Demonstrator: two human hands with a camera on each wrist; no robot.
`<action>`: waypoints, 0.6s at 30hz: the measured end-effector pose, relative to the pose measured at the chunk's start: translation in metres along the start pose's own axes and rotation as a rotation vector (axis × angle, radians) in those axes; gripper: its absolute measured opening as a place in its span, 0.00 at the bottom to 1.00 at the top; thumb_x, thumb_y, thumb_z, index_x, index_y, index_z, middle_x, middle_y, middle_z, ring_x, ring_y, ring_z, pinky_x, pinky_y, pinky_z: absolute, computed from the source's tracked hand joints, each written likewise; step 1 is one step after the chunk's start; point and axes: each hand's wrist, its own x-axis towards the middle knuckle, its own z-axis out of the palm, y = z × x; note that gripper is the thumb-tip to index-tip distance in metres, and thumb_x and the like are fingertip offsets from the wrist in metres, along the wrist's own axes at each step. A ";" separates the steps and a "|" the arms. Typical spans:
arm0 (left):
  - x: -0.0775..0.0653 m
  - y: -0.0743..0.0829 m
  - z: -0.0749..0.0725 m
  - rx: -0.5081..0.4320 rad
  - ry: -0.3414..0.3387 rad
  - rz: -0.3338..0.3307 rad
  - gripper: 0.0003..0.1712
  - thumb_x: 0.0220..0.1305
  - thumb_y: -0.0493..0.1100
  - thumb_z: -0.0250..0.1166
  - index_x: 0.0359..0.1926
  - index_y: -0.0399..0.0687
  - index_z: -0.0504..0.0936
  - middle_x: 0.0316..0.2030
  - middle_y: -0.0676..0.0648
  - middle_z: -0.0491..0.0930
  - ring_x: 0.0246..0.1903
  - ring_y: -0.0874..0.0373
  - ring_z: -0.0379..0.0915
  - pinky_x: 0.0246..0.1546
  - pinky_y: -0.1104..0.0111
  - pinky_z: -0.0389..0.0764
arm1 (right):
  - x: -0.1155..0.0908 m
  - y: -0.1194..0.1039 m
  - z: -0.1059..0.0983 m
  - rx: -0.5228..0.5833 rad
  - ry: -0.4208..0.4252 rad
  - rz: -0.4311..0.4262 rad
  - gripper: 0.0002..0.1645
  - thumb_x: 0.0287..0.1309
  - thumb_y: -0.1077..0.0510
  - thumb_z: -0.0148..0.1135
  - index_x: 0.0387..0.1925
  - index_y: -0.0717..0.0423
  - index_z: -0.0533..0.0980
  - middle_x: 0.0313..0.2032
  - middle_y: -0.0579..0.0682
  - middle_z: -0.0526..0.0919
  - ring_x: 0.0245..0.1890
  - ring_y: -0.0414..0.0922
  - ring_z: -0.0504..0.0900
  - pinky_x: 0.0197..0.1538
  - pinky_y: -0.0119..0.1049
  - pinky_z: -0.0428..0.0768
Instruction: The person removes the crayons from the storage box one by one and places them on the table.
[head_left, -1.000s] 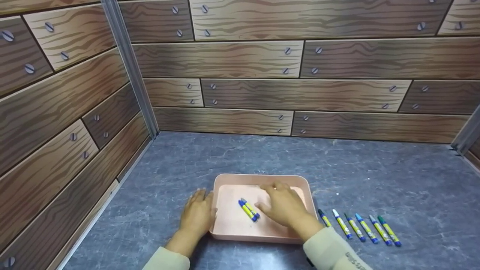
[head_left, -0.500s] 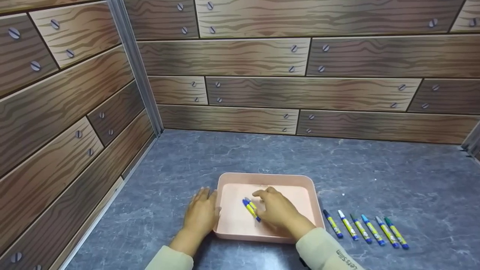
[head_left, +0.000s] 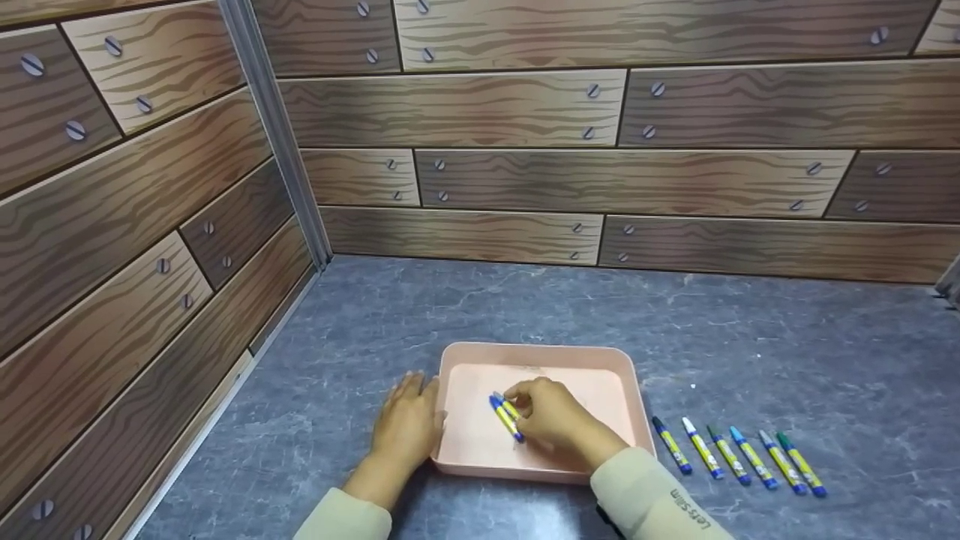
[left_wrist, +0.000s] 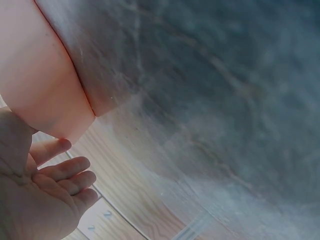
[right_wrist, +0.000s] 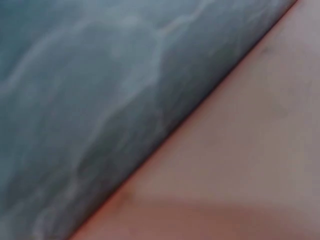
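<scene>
In the head view, two yellow-and-blue crayons lie side by side in a shallow pink tray. My right hand reaches into the tray. Its fingers are curled and pinch the grey-tipped crayon, whose lower part the hand hides. The blue-tipped crayon lies just left of it. Outside the tray, my left hand rests against the left wall, fingers extended. The left wrist view shows this hand by the tray's pink wall. No fingers appear in the right wrist view, only the tray wall and table.
Several more crayons lie in a slanted row right of the tray, from a dark-tipped crayon to a green-tipped crayon. Wood-patterned panels wall in the grey marbled table at the back and left.
My right hand has moved left and down to the crayons in the tray, and its fingers have closed on the grey-tipped one. My left hand stays at the tray's side. The head view has shifted slightly.
</scene>
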 end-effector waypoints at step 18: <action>0.000 0.000 0.000 0.016 0.010 0.006 0.26 0.55 0.41 0.68 0.54 0.33 0.78 0.55 0.31 0.74 0.58 0.37 0.68 0.59 0.48 0.67 | -0.001 -0.002 0.000 0.077 0.026 0.027 0.20 0.35 0.73 0.61 0.38 0.64 0.83 0.28 0.46 0.82 0.30 0.39 0.77 0.39 0.34 0.80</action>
